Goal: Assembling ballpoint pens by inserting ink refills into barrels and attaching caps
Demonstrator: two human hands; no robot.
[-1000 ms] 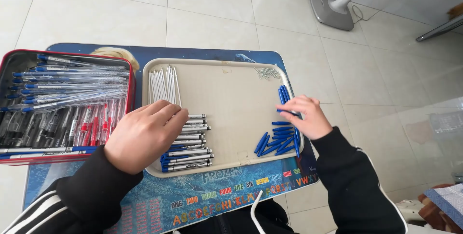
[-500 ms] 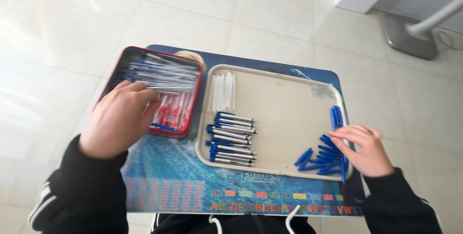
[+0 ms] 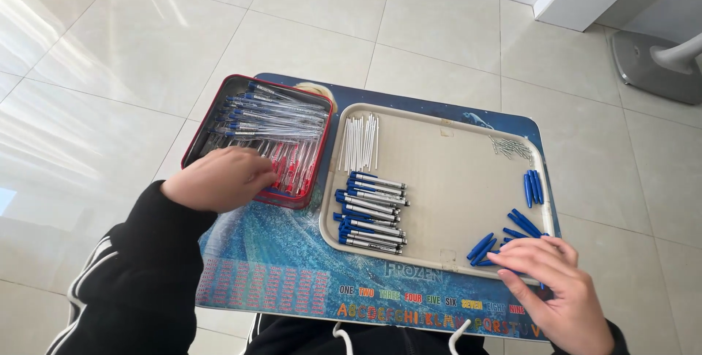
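Clear plastic pen barrels [image 3: 281, 117] fill the red metal tin [image 3: 219, 103]; my left hand [image 3: 216, 178] curls over them, grip hidden. They look light, slick, best pinched mid-shaft. My right hand [image 3: 559, 289] rests loosely open on blue plastic caps [image 3: 504, 234].

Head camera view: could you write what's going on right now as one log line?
left hand: reaching into red tin of pens | right hand: on blue caps in beige tray | grips: unclear
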